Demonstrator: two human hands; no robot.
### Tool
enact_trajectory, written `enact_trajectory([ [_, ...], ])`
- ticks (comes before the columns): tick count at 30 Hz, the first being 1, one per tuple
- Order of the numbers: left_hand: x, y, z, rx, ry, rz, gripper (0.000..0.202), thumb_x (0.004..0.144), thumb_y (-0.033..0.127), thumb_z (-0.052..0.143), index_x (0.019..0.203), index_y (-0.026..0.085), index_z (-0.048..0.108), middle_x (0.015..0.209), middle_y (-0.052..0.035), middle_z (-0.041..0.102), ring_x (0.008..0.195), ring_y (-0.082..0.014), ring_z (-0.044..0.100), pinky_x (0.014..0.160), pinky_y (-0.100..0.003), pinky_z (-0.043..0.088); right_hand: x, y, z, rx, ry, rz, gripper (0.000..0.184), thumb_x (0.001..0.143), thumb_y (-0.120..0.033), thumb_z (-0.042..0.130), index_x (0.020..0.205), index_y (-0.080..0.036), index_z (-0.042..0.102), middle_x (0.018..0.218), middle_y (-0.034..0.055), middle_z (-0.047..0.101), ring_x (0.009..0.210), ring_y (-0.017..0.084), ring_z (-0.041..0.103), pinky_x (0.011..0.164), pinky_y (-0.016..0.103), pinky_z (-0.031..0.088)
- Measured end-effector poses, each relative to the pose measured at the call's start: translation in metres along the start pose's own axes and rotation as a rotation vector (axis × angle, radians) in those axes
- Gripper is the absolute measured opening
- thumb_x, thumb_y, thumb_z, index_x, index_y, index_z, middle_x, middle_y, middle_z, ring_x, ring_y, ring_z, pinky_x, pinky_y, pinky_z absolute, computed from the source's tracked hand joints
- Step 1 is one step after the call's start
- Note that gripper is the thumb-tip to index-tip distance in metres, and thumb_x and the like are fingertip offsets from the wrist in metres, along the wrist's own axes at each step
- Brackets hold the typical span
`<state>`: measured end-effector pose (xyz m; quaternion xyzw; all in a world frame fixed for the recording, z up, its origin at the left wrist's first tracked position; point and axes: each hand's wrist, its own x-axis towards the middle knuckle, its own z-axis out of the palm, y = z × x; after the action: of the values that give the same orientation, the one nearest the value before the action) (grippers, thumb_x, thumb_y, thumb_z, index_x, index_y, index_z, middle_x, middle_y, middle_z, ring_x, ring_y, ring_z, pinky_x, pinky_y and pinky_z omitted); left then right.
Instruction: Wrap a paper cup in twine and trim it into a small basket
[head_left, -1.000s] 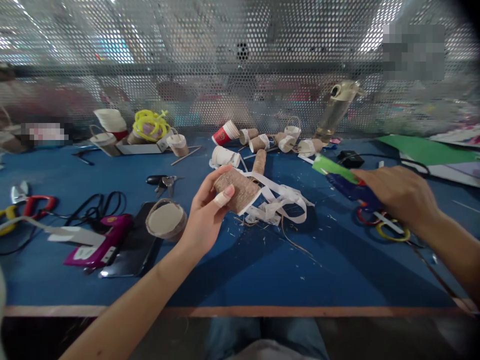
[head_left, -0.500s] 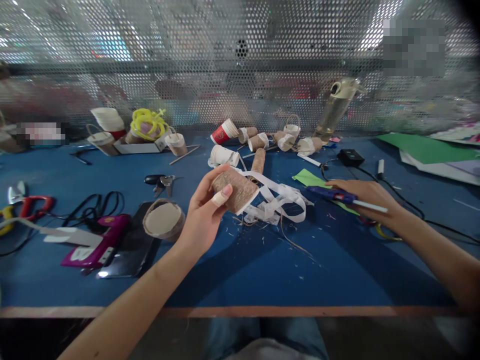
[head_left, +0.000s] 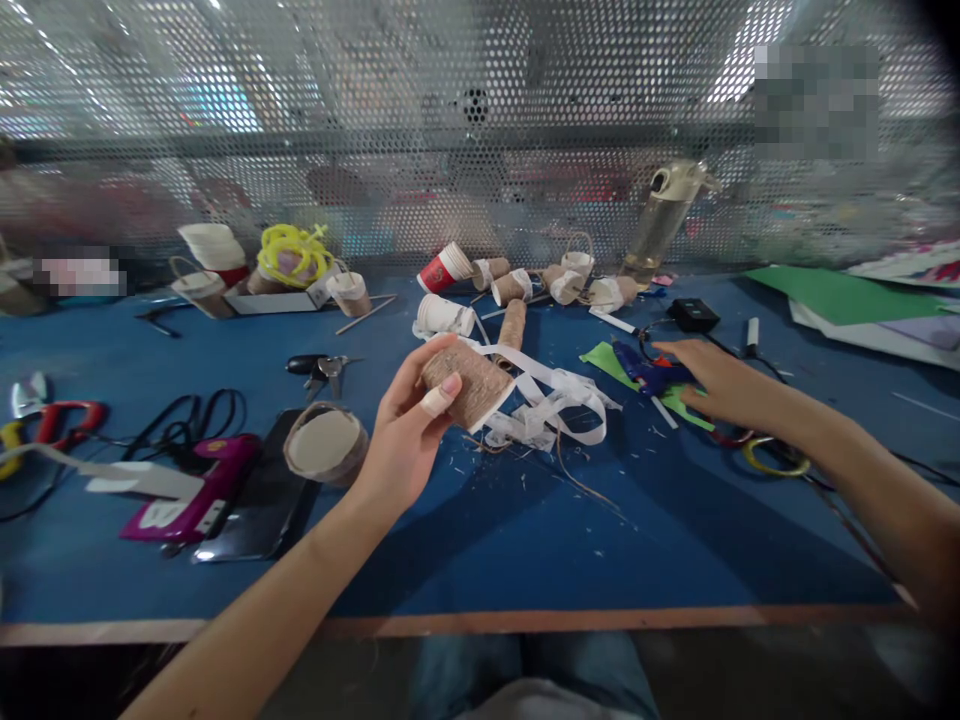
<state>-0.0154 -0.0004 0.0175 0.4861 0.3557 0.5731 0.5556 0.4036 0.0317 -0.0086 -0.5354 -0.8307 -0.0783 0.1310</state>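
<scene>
My left hand point(head_left: 409, 425) is closed around a paper cup wrapped in brown twine point(head_left: 469, 385), held tilted above the table with its white rim to the lower right. A bandage-like strip circles the thumb. On the right, a blue hot glue gun point(head_left: 643, 368) lies on light green paper point(head_left: 606, 362), a white glue stick poking from it. My right hand point(head_left: 724, 385) is at the glue gun's near end, fingers stretched out and apart. Tangled white ribbon point(head_left: 577, 405) lies between the hands. Left of my left hand stands a twine-wrapped cup with a pale top point(head_left: 326, 445).
A purple glue gun point(head_left: 199, 490) lies on a dark phone point(head_left: 259, 500) at left, near red-handled pliers point(head_left: 67, 420) and keys point(head_left: 326, 368). Twine-wrapped cups point(head_left: 517, 287), a red paper cup stack point(head_left: 444, 268) and a bottle point(head_left: 660, 225) line the perforated metal screen point(head_left: 420, 130).
My right hand has set the blue glue gun down on the green paper and its fingers have opened. The left hand still holds the twine-wrapped cup in nearly the same place.
</scene>
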Motion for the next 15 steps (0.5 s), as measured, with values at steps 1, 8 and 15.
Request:
enact_trajectory([
  [1,0.0,0.0,0.0,0.004,-0.004,0.003,0.035,0.09,0.032,0.072,0.124,0.037,0.067,0.125,-0.0028,0.064,0.107,-0.0221,0.064,0.079,-0.027,0.059,-0.008,-0.002,-0.009,0.005,-0.008,-0.006,0.041,0.093,-0.017,0.052,0.133,-0.013,0.06,0.13,0.0182,0.067,0.12,0.029,0.064,0.096,0.036,0.05],
  [8,0.0,-0.001,0.001,-0.022,-0.021,0.006,0.035,0.089,0.032,0.072,0.124,0.038,0.067,0.121,-0.0018,0.065,0.106,-0.0209,0.063,0.079,-0.025,0.058,-0.105,-0.016,-0.028,-0.049,-0.089,0.411,0.026,0.099,-0.046,0.051,0.115,-0.031,0.066,0.108,0.0052,0.075,0.086,0.024,0.074,0.064,0.035,0.055],
  [15,0.0,-0.002,0.004,-0.075,-0.016,-0.026,0.035,0.086,0.031,0.077,0.12,0.036,0.071,0.119,-0.0024,0.062,0.102,-0.018,0.061,0.077,-0.021,0.057,-0.16,-0.05,-0.013,-0.076,0.106,0.197,0.053,0.102,-0.058,0.032,0.084,-0.024,0.069,0.096,0.01,0.072,0.09,0.028,0.071,0.083,0.045,0.056],
])
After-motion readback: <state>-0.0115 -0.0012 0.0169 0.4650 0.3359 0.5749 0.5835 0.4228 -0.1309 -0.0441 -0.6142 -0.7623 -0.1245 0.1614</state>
